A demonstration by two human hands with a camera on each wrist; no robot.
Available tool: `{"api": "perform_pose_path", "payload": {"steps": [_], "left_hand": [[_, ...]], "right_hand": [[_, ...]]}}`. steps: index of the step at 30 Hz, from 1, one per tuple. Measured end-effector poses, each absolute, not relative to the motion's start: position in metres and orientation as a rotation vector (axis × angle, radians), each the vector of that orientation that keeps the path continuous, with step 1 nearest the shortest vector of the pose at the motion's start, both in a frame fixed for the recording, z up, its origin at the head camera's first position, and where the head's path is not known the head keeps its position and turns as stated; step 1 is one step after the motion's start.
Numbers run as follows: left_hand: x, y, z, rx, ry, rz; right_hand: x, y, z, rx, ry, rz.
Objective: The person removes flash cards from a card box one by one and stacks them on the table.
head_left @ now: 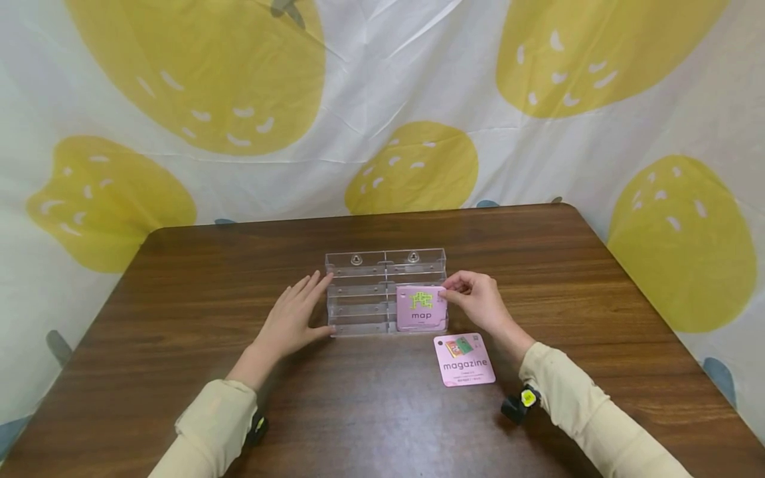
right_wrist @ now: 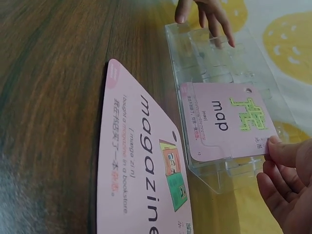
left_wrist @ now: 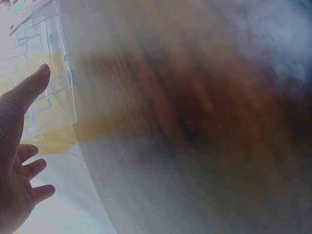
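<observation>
Evidently the pink map card (head_left: 421, 317) needs guiding at one corner, for my right hand (head_left: 483, 304) has that upper right corner pinched between thumb and fingertips while the card's lower part sits behind the clear front lip of the rack (head_left: 358, 309). The card is in the nearest compartment of the right column, picture and word facing me, and I judge that holding it high and to the side keeps my fingers out of the narrow slot and leaves the print readable. My left hand (head_left: 291, 320) lies along the rack's left end, fingers straight and spread, thumb apart from them at the near corner. It grips nothing; I take it to be steadying the light plastic against any push from the right, though I cannot tell how firmly it presses, or whether every fingertip touches.

The magazine card (head_left: 465, 370) lies flat, face up on the bench (head_left: 358, 418), just in front of the rack's right corner and apart from it, probably set there to be within easy reach of my right hand.

As for edges, the rack stands well in from the bench's far side, with the lemon-printed cloth (head_left: 412, 166) hanging beyond. There is room to slide or lift on both sides and towards me. The tightest spot is between rack and magazine card, where my right forearm could brush that card if it swung inward.
</observation>
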State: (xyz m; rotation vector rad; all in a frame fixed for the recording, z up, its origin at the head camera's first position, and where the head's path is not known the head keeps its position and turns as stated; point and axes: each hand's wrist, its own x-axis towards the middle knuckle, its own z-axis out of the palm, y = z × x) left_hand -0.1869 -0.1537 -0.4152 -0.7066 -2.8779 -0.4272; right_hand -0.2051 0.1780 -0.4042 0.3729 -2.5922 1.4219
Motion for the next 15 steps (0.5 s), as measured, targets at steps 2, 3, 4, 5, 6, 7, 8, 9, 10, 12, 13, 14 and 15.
{"api": "perform_pose_path", "payload": {"steps": [2, 3, 4, 5, 6, 7, 8, 9, 10, 12, 13, 14, 15], "left_hand": [[-0.1871, -0.1537, -0.4150, -0.708, -2.880, -0.428], [-0.1872, -0.1538, -0.4151, -0.709, -2.879, -0.429], [-0.1873, -0.1538, -0.4153, -0.711, -2.876, -0.427], [-0.1874, -0.1539, -0.4153, -0.712, -2.874, -0.428], [-0.1876, -0.1540, -0.4155, -0.713, -2.872, -0.426], [-0.1877, -0.1542, -0.4160, -0.714, -2.869, -0.424], [-0.1880, -0.1544, -0.4166, -0.715, -2.865, -0.421], [-0.1880, -0.1546, -0.4166, -0.715, -2.862, -0.421], [-0.1880, -0.1547, -0.4167, -0.715, -2.860, -0.422], [-0.1882, -0.1549, -0.4169, -0.717, -2.858, -0.422], [-0.1882, -0.1549, -0.4168, -0.716, -2.859, -0.422], [-0.1883, -0.1549, -0.4167, -0.716, -2.860, -0.422], [-0.1883, -0.1549, -0.4164, -0.715, -2.863, -0.425]], "right_hand": [[-0.2049, 0.1782, -0.4033, 0.385, -2.592, 1.397], [-0.2047, 0.1783, -0.4028, 0.388, -2.592, 1.388], [-0.2046, 0.1783, -0.4023, 0.392, -2.591, 1.380], [-0.2045, 0.1783, -0.4018, 0.394, -2.591, 1.375], [-0.2043, 0.1783, -0.4014, 0.395, -2.591, 1.369], [-0.2042, 0.1782, -0.4010, 0.395, -2.592, 1.364], [-0.2041, 0.1781, -0.4008, 0.393, -2.594, 1.361], [-0.2040, 0.1781, -0.4007, 0.391, -2.596, 1.360], [-0.2039, 0.1780, -0.4007, 0.386, -2.597, 1.362], [-0.2039, 0.1777, -0.4011, 0.377, -2.601, 1.368], [-0.2040, 0.1775, -0.4015, 0.373, -2.601, 1.375], [-0.2040, 0.1773, -0.4019, 0.373, -2.601, 1.382], [-0.2041, 0.1770, -0.4024, 0.374, -2.598, 1.385]]}}
